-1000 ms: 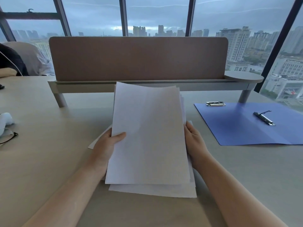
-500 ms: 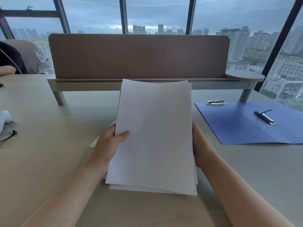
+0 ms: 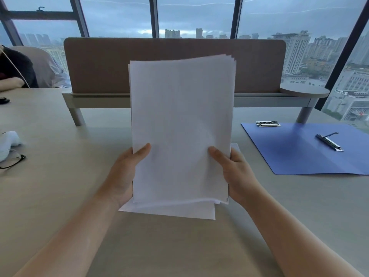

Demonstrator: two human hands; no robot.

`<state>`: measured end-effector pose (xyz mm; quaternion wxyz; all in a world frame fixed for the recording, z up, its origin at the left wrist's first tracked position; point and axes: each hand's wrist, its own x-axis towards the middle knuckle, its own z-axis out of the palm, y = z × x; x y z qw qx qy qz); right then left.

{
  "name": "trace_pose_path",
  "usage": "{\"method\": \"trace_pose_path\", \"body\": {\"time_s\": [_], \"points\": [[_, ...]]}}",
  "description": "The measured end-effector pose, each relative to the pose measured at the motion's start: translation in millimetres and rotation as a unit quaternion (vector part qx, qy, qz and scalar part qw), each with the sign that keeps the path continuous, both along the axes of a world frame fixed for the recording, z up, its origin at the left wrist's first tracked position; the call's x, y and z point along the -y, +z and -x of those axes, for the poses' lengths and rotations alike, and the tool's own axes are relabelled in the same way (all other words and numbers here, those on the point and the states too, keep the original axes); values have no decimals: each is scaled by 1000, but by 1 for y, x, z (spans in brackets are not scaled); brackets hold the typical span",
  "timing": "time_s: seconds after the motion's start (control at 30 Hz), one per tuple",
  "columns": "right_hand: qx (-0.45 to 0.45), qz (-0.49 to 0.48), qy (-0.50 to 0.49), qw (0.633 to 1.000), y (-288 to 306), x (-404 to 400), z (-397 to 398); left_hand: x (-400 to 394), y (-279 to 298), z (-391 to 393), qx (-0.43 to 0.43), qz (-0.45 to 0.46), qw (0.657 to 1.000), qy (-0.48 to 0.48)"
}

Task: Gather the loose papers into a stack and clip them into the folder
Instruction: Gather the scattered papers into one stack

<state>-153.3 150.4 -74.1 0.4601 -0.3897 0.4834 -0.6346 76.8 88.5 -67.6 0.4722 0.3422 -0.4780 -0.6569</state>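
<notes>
The stack of white papers (image 3: 180, 128) stands nearly upright above the table (image 3: 60, 196), held in front of the brown desk divider (image 3: 103, 64). The left hand (image 3: 121, 174) clamps the stack's left edge, thumb pressed on the front sheet, fingers hidden behind. The right hand (image 3: 233, 172) clamps the right edge the same way. The top edges fan slightly at the upper right corner (the sheets are not flush), and a lower sheet (image 3: 173, 211) juts out below the stack's bottom edge, skewed to the left; whether it lies on the table or hangs from the stack cannot be told.

The blue folder (image 3: 295, 154) lies open flat on the table to the right, well apart from the papers. A metal clip bar (image 3: 329, 142) sits on its inner face near the fold, its lever raised. A second metal clip (image 3: 268, 123) rests at the folder's far left corner. At the left edge of the table lie black-rimmed glasses (image 3: 14, 161) beside a white object (image 3: 9, 139).
</notes>
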Motion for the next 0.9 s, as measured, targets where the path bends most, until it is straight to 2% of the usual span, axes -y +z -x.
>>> {"method": "trace_pose_path", "body": {"time_s": [0.2,0.33,0.57,0.73,0.83,0.87,0.9], "points": [[-26,52,24,998,7,-5,0,-6,7,3,-8,94,994,60],[-89,61,70,992,2,-10,0,-9,6,1,-29,101,993,53],[-64,1,52,997,-11,-5,-2,-2,-6,7,16,16,999,44],[-102,-25,4,994,-14,3,-5,10,-9,4,63,57,985,149],[-76,-25,-4,997,-12,6,-1,20,-9,-4,11,-9,980,199],[-81,-26,-18,996,-11,6,0,25,-9,-8,-21,-48,978,202],[-127,-30,-32,991,-13,7,2,29,-9,-13,-52,-86,976,192]]}}
